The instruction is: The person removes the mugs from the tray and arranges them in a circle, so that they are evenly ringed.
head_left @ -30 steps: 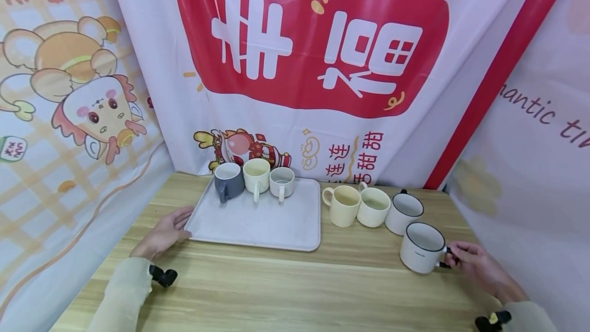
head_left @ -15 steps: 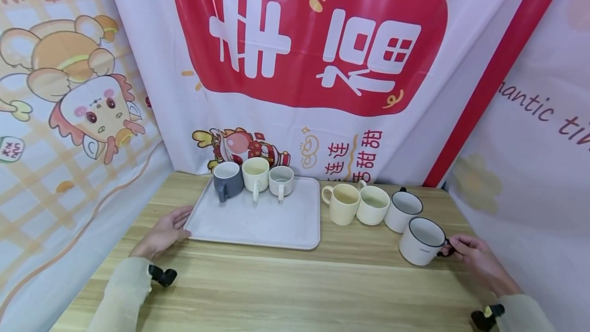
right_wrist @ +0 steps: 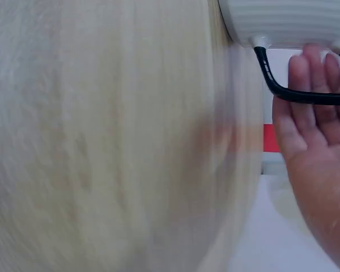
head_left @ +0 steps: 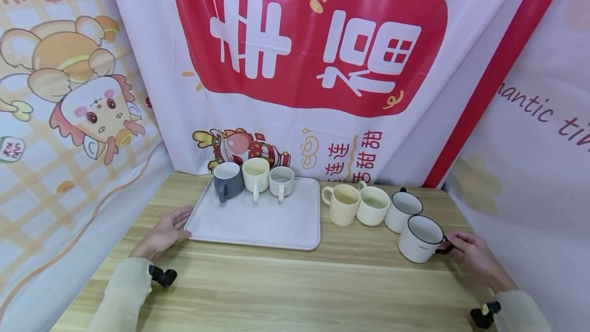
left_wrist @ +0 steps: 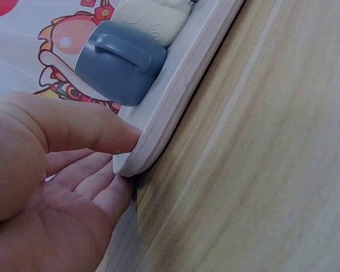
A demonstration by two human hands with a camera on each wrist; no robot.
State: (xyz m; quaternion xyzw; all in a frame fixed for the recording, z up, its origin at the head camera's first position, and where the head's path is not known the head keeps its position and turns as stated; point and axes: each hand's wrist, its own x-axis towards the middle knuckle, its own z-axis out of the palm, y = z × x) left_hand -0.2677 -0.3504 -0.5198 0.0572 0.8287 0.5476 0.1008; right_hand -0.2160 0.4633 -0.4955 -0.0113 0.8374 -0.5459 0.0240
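On the left, my left hand point(head_left: 162, 234) holds the front left corner of the white tray point(head_left: 258, 227), the thumb point(left_wrist: 102, 127) at its rim and the fingers along the side. On the right, my right hand point(head_left: 479, 259) is at the black handle point(right_wrist: 306, 97) of a white mug point(head_left: 418, 242) with a black rim. Its fingers lie fairly straight behind the handle in the right wrist view; the thumb is hidden there. Upright on the table, this mug stands in front of a similar black-rimmed mug point(head_left: 402, 214) and overlaps it in the head view.
Along the tray's back stand a grey-blue mug point(head_left: 230, 186), a cream mug point(head_left: 256, 181) and a small whitish cup point(head_left: 282, 184). A yellowish mug point(head_left: 343, 209) and a pale cream mug point(head_left: 372, 209) stand right of the tray. A printed curtain point(head_left: 239, 127) borders the wooden table point(head_left: 286, 291).
The black-rimmed mug at my right hand has moved back and slightly left, close to the other black-rimmed mug. My right hand has moved with it. My left hand and the tray stay put.
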